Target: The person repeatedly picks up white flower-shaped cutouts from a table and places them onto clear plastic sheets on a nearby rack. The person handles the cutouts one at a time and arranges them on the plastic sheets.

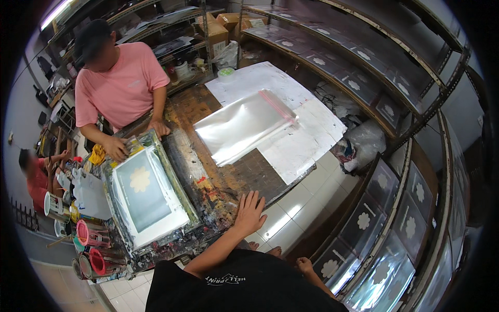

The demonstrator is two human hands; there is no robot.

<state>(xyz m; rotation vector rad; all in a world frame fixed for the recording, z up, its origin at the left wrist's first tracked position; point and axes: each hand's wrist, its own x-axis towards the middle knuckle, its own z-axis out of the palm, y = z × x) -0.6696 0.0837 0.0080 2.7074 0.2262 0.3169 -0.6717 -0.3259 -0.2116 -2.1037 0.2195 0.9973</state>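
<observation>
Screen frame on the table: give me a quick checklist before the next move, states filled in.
1. Left hand free: ok, fingers spread at the table edge.
2. Right hand empty: cannot tell, fingers look curled.
3. Screen frame clear of other hands: not ok, a co-worker's hand is at its far end.
4. Flower shape uncovered: ok.
5. Clear plastic stack on the table: ok, lying flat.

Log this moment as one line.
left hand: on worktable edge; right hand: near flower-printed sheets, grip unclear; co-worker's hands: at printing frame; worktable: clear plastic sheets
</observation>
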